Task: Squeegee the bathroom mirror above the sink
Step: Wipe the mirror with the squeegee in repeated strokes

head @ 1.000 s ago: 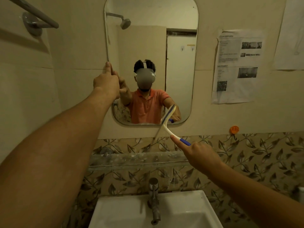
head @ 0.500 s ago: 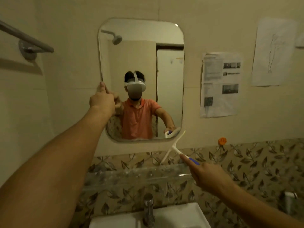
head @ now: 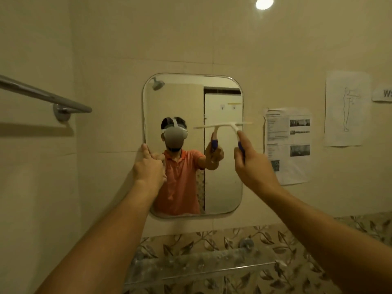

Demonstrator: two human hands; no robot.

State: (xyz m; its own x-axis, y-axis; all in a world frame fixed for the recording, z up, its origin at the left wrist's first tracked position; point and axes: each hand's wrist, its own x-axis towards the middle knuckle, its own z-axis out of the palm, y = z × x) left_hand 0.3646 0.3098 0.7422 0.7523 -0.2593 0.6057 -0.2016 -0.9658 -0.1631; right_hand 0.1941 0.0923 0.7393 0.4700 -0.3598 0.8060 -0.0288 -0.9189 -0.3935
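Note:
The rounded rectangular mirror (head: 222, 177) hangs on the beige wall straight ahead. My right hand (head: 253, 166) grips the blue handle of a white squeegee (head: 224, 125); its blade lies level across the mirror's right half, about a third of the way down, at or near the glass. My left hand (head: 149, 166) rests on the mirror's left edge at mid height, with fingers against the frame. The sink is out of view below.
A metal towel bar (head: 44, 97) sticks out from the left wall. A glass shelf (head: 201, 262) runs below the mirror over leaf-patterned tiles. Printed papers (head: 287, 145) and a figure sketch (head: 345, 109) hang on the wall at right. A ceiling light (head: 264, 3) shines above.
My right hand has lifted the squeegee from below the mirror's bottom right corner up to its upper right part, and the blade has turned level. My view has tilted up; the sink has dropped out.

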